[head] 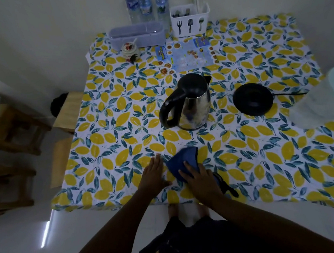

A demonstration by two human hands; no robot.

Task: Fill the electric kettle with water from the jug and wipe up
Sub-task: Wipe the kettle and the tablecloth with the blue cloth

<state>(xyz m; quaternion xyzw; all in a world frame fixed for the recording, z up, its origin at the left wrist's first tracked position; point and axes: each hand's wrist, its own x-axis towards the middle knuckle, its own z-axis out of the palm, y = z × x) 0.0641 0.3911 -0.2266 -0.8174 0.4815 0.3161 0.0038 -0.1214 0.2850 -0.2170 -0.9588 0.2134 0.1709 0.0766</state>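
A steel electric kettle [190, 103] with a black handle and lid stands mid-table, off its black round base [253, 99], which lies to its right with the cord running right. A pale translucent jug [324, 97] stands at the table's right edge. Near the front edge my right hand [201, 179] presses flat on a blue cloth [183, 160]. My left hand [153, 174] lies flat on the tablecloth just left of the cloth, fingers together, holding nothing. The table [278, 155] has a lemon-print cover.
At the back stand three water bottles [145, 3], a lilac lidded box [137, 35], a white cutlery holder [190, 20], a small ceramic pot [130, 50] and a blue menu sheet [185, 55]. Wooden stools [8, 130] are on the left.
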